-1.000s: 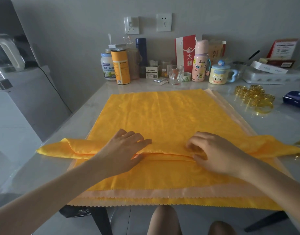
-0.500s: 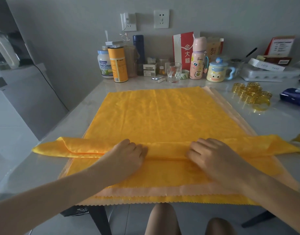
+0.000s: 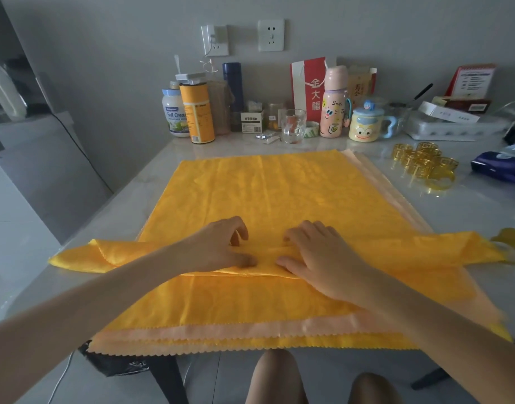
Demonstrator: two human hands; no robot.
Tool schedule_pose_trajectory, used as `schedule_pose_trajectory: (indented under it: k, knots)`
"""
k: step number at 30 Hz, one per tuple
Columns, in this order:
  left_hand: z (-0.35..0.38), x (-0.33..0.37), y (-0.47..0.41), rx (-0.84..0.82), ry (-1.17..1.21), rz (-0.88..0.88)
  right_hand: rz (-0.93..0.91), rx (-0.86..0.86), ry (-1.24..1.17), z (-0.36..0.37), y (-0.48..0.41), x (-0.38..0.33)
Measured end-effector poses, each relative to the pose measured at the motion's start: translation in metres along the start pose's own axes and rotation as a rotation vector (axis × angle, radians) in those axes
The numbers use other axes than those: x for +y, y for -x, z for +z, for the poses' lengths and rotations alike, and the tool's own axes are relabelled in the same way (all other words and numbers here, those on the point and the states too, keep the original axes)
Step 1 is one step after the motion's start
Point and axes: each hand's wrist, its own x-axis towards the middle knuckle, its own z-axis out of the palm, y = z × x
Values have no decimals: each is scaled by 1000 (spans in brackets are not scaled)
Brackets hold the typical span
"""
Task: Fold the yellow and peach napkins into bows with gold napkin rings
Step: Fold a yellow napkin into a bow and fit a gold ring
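The folded yellow napkin band (image 3: pixel 396 252), a long strip of glossy yellow fabric with zigzag-cut edges, lies crosswise on the stack of flat yellow and peach napkins (image 3: pixel 265 193). Both tapered ends of the band overhang the stack and rest on the pale marble-patterned table (image 3: pixel 469 217).

The left hand (image 3: pixel 221 249) and right hand (image 3: pixel 317 258) sit side by side at the band's midpoint, close but apart.
- Left hand: the fingers curl over the far edge, the thumb lies at the near edge, and the hand pinches the band.
- Right hand: the fingers arch over the far edge and the thumb lies against the near fold. It appears to pinch the band likewise, though the underside of the grasp is hidden.

Between the hands the fabric bunches into low ridges.

The gold openwork napkin rings (image 3: pixel 422 164) stand clustered on the table to the right of the stack, well apart from both hands. A lidded cartoon-face mug (image 3: pixel 364 126) and a clear drinking glass (image 3: pixel 292 125) stand near the wall.
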Motion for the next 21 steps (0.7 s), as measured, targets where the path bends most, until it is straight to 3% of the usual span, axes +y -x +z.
schedule_pose_trajectory:
  k: [3, 6, 9, 16, 21]
  knots:
    - [-10, -6, 0, -147, -69, -103, 34, -9, 32, 3, 2, 3]
    - [-26, -9, -3, -305, -184, -100, 105, -170, 53, -8, -7, 13]
    - [-41, -10, -3, -438, -253, -136, 54, -179, 63, -14, -12, 19]
    - [-70, -46, -15, -509, -150, -245, 137, -249, -222, -14, -44, 39]
    - [-97, -87, -24, -419, -93, -270, 175, -232, -297, -14, -86, 61]
